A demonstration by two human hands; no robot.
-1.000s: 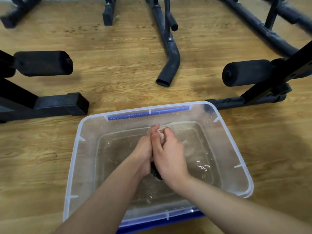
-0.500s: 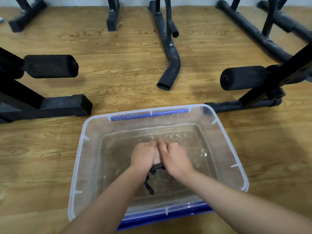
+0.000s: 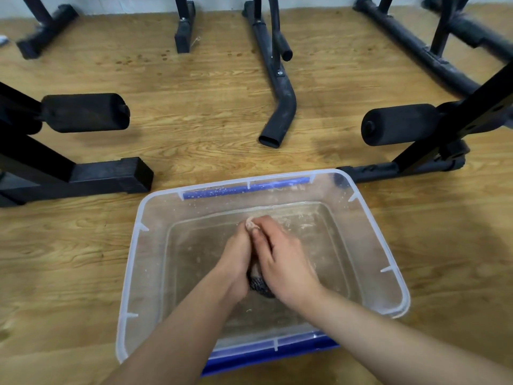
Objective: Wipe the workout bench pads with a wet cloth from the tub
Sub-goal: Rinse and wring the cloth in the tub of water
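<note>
I was in a gym room: black metal bench frames (image 3: pixel 108 176) with foam roller pads (image 3: pixel 86 112) stood left, right and far across a wood-plank floor (image 3: pixel 208 107).

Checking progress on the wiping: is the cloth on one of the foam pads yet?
No, the left hand and right hand grip the cloth inside the clear tub.

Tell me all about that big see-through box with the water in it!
The tub is a clear plastic box, rectangular with rounded corners and no lid, sitting flat on the wooden floor. Blue strips run along its far and near rims. Shallow, slightly cloudy water covers the bottom, and droplets speckle the walls. The left hand and right hand reach into it, gripping a dark cloth.
</note>
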